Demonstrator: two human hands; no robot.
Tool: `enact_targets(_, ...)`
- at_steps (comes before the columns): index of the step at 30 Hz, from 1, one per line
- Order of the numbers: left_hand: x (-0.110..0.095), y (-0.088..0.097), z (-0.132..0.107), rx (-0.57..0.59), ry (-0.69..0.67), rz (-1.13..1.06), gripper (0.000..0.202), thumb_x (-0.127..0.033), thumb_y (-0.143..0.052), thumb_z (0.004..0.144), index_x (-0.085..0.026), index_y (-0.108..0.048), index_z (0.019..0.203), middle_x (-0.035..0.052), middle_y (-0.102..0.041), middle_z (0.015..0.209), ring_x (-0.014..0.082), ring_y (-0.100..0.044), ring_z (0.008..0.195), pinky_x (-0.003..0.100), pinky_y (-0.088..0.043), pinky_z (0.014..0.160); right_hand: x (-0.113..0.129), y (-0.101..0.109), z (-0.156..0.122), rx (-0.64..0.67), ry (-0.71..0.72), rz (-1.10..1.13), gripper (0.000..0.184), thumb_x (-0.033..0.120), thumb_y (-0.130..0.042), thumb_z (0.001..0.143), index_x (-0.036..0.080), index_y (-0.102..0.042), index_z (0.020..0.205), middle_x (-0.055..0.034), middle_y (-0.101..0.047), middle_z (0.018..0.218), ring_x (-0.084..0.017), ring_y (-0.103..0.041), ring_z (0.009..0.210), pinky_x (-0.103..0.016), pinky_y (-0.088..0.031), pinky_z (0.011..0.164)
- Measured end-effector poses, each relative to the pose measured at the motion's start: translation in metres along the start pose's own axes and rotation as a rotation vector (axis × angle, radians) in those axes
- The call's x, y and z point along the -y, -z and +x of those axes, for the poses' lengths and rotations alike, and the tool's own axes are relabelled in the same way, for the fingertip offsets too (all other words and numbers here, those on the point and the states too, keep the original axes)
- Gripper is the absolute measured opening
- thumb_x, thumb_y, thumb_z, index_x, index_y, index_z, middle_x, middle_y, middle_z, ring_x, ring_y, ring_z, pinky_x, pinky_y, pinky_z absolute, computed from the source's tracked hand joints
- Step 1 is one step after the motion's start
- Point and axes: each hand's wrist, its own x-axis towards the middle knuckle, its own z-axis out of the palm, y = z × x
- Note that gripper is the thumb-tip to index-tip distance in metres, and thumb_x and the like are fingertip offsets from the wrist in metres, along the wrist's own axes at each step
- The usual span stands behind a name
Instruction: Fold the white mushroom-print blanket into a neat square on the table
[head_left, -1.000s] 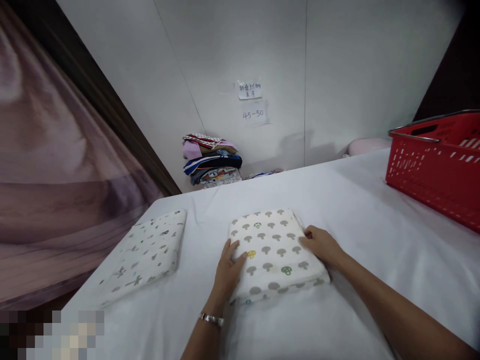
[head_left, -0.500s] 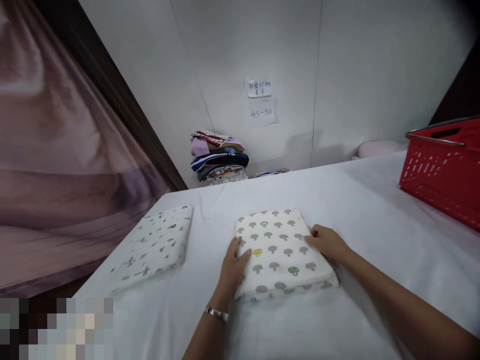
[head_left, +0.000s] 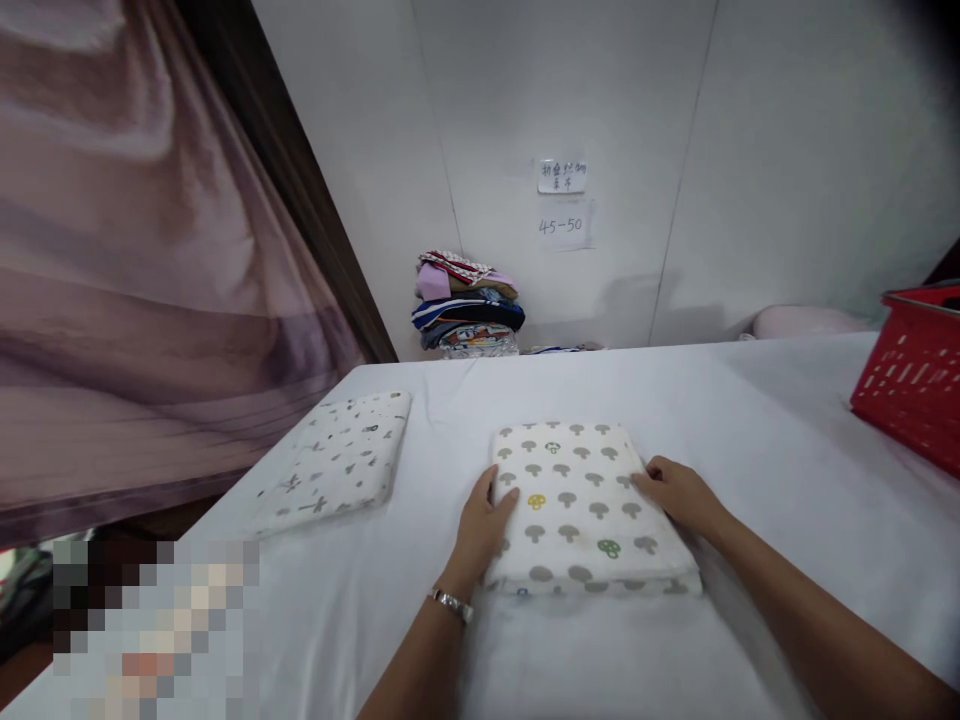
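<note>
A small white pillow with a grey mushroom print lies flat on the white-covered table. My left hand, a watch on its wrist, grips the pillow's left edge with the thumb on top. My right hand grips its right edge, fingers curled over the side. A second white pillow with small grey marks lies to the left, apart from both hands.
A red plastic basket stands at the table's right edge. A stack of folded clothes sits behind the table against the white wall, below two paper labels. A mauve curtain hangs at the left.
The view has swung left, so the basket slid toward the right edge. Both hands stay on the mushroom pillow's sides; the pillow has barely shifted on the table.
</note>
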Motion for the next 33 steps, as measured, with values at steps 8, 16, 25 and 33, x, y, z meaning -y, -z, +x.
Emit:
enact_targets(8, 0.003, -0.002, 0.003, -0.029, 0.024, 0.014, 0.055, -0.042, -0.057, 0.080, -0.018, -0.048, 0.128, 0.0091, -0.051, 0.131, 0.0239, -0.047, 0.119, 0.037, -0.034, 0.103, 0.018, 0.000, 0.022, -0.087, 0.057, -0.106, 0.048, 0.050, -0.041, 0.083, 0.015, -0.053, 0.115, -0.0118, -0.062, 0.105, -0.024, -0.058, 0.092, -0.032, -0.042, 0.074)
enact_targets(16, 0.004, -0.002, 0.001, -0.025, 0.014, 0.032, 0.053, -0.041, -0.057, 0.079, -0.020, -0.049, 0.127, 0.0065, -0.054, 0.127, 0.0234, -0.050, 0.114, 0.035, -0.037, 0.100, 0.005, -0.016, 0.029, -0.128, 0.072, -0.122, 0.049, 0.040, -0.034, 0.087, 0.013, -0.045, 0.126, -0.0145, -0.058, 0.118, -0.027, -0.055, 0.106, -0.039, -0.043, 0.085)
enact_targets(25, -0.006, -0.002, -0.004, -0.034, 0.029, 0.059, 0.054, -0.038, -0.056, 0.078, -0.017, -0.048, 0.128, 0.0085, -0.052, 0.130, 0.0240, -0.048, 0.116, 0.034, -0.036, 0.100, 0.048, -0.018, 0.022, -0.277, 0.468, -0.318, 0.064, 0.048, -0.028, 0.088, 0.012, -0.023, 0.141, -0.0133, -0.027, 0.147, -0.026, -0.021, 0.135, -0.042, -0.028, 0.106)
enact_targets(33, -0.004, -0.003, -0.007, -0.006, 0.000, 0.081, 0.057, -0.033, -0.060, 0.075, -0.016, -0.048, 0.128, 0.0089, -0.053, 0.129, 0.0243, -0.049, 0.116, 0.034, -0.034, 0.100, 0.027, -0.043, 0.046, -0.109, 0.361, -0.508, 0.073, 0.060, -0.019, 0.086, 0.012, -0.033, 0.138, -0.0110, -0.027, 0.147, -0.027, -0.020, 0.135, -0.048, -0.022, 0.107)
